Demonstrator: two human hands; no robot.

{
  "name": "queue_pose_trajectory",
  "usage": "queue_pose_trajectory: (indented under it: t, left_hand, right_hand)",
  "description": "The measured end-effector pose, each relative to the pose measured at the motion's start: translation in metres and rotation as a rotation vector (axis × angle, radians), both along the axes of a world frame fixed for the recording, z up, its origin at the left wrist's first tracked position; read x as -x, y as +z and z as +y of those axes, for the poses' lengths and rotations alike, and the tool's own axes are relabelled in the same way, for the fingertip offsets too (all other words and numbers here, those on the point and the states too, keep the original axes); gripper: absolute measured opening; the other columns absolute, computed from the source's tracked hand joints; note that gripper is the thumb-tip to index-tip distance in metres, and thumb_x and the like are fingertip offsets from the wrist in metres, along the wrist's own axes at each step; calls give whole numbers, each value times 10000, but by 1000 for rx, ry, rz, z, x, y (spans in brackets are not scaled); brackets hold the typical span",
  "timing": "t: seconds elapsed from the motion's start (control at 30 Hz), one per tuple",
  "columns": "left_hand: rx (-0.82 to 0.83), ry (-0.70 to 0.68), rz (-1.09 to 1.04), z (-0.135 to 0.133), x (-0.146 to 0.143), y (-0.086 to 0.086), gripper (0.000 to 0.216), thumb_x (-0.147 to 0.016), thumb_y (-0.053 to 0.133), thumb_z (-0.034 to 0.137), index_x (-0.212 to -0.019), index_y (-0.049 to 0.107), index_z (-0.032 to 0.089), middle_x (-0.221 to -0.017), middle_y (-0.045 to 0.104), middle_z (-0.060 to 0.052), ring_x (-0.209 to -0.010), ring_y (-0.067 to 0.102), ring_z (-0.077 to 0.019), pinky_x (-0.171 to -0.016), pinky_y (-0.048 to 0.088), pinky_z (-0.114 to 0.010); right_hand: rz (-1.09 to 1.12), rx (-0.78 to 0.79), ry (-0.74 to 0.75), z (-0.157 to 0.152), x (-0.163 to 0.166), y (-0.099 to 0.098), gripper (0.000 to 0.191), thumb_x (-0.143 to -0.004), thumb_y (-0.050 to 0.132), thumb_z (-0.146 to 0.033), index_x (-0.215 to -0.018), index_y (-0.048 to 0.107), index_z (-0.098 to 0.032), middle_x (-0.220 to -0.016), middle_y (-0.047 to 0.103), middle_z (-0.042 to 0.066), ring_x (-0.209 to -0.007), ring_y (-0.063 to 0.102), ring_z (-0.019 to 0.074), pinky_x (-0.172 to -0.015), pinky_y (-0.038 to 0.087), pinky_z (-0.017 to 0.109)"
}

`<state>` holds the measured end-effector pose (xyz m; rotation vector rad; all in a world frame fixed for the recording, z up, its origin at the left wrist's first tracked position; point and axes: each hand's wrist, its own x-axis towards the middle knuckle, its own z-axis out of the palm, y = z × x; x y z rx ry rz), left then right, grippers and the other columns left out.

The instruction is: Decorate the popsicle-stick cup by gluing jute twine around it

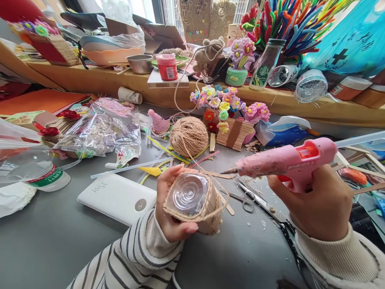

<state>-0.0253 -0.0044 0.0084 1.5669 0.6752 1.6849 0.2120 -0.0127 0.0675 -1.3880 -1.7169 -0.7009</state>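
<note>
My left hand [170, 216] is wrapped round a small clear plastic container [190, 190], tilted so that its ringed base faces me. Twine and tan strips cover its sides, and a loose strand of twine [224, 194] loops off its right edge. That strand leads up to a ball of jute twine [189, 136] behind the container. In my right hand [319, 200] is a pink hot glue gun [288, 160], gripped by its handle. Its metal nozzle points left, above and to the right of the container, not touching it. A clear glue stick [361, 138] sticks out of its back.
Scissors [261, 200] and a smaller pair [245, 200] lie between my hands among scraps. A white power bank [117, 198] lies left of my left hand. Pipe-cleaner flowers [222, 102] and a glass bottle [267, 64] stand farther back. A plastic bottle [45, 168] lies at left.
</note>
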Motion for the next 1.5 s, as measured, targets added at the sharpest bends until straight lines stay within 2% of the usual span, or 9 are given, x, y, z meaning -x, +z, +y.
queue_pose_trajectory:
  t: [0.23, 0.47, 0.53, 0.63, 0.7, 1.0, 1.27, 1.4, 1.5]
  left_hand:
    - [-6, -34, -71, 1, -2, -3, 729, -633, 766, 529, -1245, 487, 246, -1044, 648, -75, -934, 663, -256, -823, 536, -393]
    - [217, -129, -273, -1, -3, -10, 738, -616, 744, 561, -1230, 512, 225, -1048, 655, -89, -937, 654, -257, -802, 540, -368]
    - [249, -207, -305, 0, -3, -11, 758, -609, 739, 567, -1241, 498, 223, -1044, 660, -94, -884, 663, -256, -776, 547, -379]
    - [284, -277, -332, -1, -3, -10, 767, -630, 710, 607, -1251, 478, 219, -1058, 664, -97, -776, 657, -217, -788, 541, -400]
    - [352, -258, -357, -4, -4, -6, 773, -644, 702, 612, -1260, 467, 211, -1073, 661, -101, -809, 654, -222, -839, 519, -408]
    - [482, -152, -426, -10, -8, 8, 806, -557, 748, 638, -1204, 523, 213, -1077, 670, -97, -1008, 644, -312, -901, 493, -428]
    - [481, -162, -425, -9, -7, 9, 804, -542, 753, 639, -1185, 536, 209, -1045, 674, -94, -998, 647, -319, -884, 499, -425]
    - [459, -206, -392, -8, -4, 5, 773, -588, 735, 636, -1207, 524, 223, -1077, 662, -84, -868, 659, -243, -888, 490, -402]
    - [460, -257, -362, -6, -1, 1, 763, -613, 731, 615, -1229, 511, 222, -1102, 653, -88, -878, 652, -235, -884, 486, -394]
  right_hand:
    - [-44, 28, 47, -11, 5, 4, 192, -812, 526, -372, -812, 616, -203, -537, 511, 13, -398, 421, 130, -387, 254, 276]
    - [144, 107, -1, 5, -5, -5, 279, -772, 594, -459, -826, 622, -187, -519, 462, -9, -433, 432, 137, -425, 315, 280]
    - [333, 246, 6, 17, -13, -12, 396, -684, 645, -564, -795, 590, -187, -520, 475, -23, -424, 437, 128, -417, 336, 269]
    - [650, 640, -87, 35, -27, -26, 632, -547, 630, -723, -871, 520, -192, -656, 566, 10, -499, 505, 152, -455, 407, 290]
    - [676, 732, -94, 44, -34, -35, 629, -567, 574, -746, -849, 507, -188, -636, 572, 15, -492, 515, 160, -454, 417, 300]
    - [521, 838, -163, 56, -44, -51, 442, -610, 554, -619, -732, 558, -195, -649, 607, 35, -555, 556, 178, -543, 448, 313]
    - [235, 820, -222, 56, -46, -59, 294, -667, 611, -454, -723, 606, -166, -747, 676, 156, -686, 641, 302, -598, 453, 376]
    - [128, 785, -59, 46, -38, -44, 280, -782, 557, -385, -792, 653, -122, -828, 692, 209, -818, 648, 352, -719, 479, 461]
    - [91, 767, 196, 29, -19, -25, 214, -842, 547, -364, -883, 671, -194, -954, 719, 98, -928, 651, 246, -842, 498, 376]
